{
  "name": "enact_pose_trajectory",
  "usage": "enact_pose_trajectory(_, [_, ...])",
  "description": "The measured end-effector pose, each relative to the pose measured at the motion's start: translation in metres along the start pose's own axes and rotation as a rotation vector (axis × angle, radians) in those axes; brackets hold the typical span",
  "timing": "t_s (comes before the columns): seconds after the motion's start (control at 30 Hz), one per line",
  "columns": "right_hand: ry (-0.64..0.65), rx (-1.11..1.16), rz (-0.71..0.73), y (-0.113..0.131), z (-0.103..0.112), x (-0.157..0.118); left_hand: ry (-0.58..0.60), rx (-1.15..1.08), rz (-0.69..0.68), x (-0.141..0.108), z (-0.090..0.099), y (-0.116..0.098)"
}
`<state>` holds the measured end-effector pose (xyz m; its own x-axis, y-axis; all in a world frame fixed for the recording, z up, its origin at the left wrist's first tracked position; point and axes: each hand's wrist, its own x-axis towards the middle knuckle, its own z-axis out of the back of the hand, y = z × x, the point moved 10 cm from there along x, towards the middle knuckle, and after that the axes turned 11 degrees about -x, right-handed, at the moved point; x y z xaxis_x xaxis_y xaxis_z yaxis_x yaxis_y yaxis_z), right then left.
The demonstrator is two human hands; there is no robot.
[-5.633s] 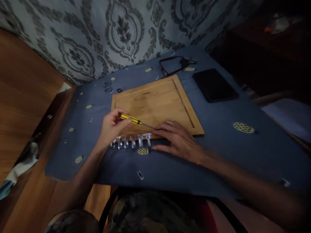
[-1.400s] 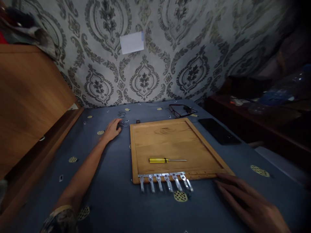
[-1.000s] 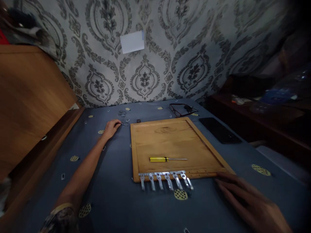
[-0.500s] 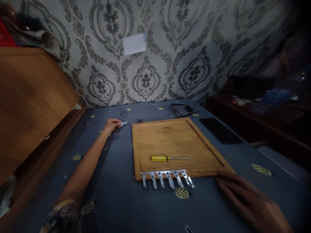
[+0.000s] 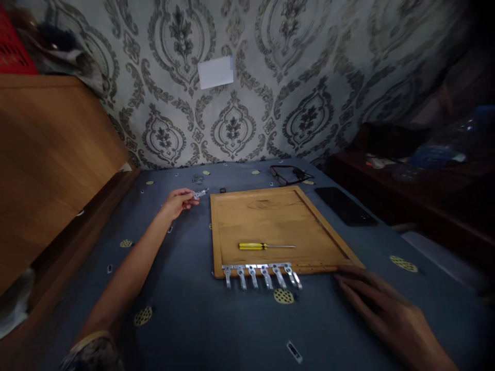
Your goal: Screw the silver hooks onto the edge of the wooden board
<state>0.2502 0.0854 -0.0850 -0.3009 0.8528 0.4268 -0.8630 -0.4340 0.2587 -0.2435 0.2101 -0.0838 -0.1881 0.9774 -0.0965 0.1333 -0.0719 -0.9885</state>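
The right hand's (image 5: pixel 390 309) fingers, outstretched and unclenched, lay against the framed wooden board (image 5: pixel 263 211); shiny metal hooks (image 5: pixel 265 275) lined its edge to their left. Farther off, the left hand's (image 5: pixel 178 202) fingers pinched a small silvery hook (image 5: pixel 201 194).

No text, brand or number can be read. The blue label (image 5: pixel 433 156) on the clear bottle at the right is too dim and blurred to make out. The white paper (image 5: pixel 215 72) on the patterned wall shows no legible writing, only a bluish strip at its right edge. The small rectangular prints (image 5: pixel 294 352) on the blue tablecloth (image 5: pixel 232 324) are too small to tell whether they hold any lettering.
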Motion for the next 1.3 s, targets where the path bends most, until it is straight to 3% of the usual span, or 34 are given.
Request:
enact_pose_trajectory(0.17, [-0.062,0.026,-0.006,0.008,0.010,0.002,0.178,-0.018,-0.006,-0.057,-0.054,-0.014])
enact_pose_trajectory(0.27, [-0.086,0.104,-0.012,0.027,0.022,0.004,0.296,-0.044,-0.024,-0.097,-0.094,-0.024])
enact_pose_trajectory(0.37, [-0.033,0.277,-0.070,0.054,0.029,0.008,0.397,-0.050,-0.042,-0.138,-0.134,-0.030])
enact_pose_trajectory(0.47, [0.130,0.530,-0.137,0.086,0.024,0.006,0.485,-0.015,-0.053,-0.177,-0.168,-0.028])
enact_pose_trajectory(0.57, [0.283,0.812,-0.263,0.104,0.011,-0.007,0.576,0.248,-0.269,-0.214,-0.196,-0.035])
enact_pose_trajectory(0.73, [0.396,1.117,-0.481,0.102,-0.006,-0.041,0.723,0.508,-0.642,-0.265,-0.233,-0.040])
enact_pose_trajectory(0.9, [0.425,1.226,-0.564,0.089,-0.011,-0.065,0.778,0.583,-0.756,-0.278,-0.257,-0.032])
enact_pose_trajectory(1.07, [0.403,1.222,-0.571,0.071,-0.009,-0.072,0.778,0.596,-0.769,-0.271,-0.272,-0.027])
enact_pose_trajectory(1.17, [0.311,1.134,-0.533,0.057,-0.004,-0.065,0.660,0.602,-0.736,-0.249,-0.267,-0.029])
enact_pose_trajectory(1.3, [0.177,0.932,-0.487,0.044,-0.004,-0.051,0.434,0.633,-0.563,-0.205,-0.246,-0.021])
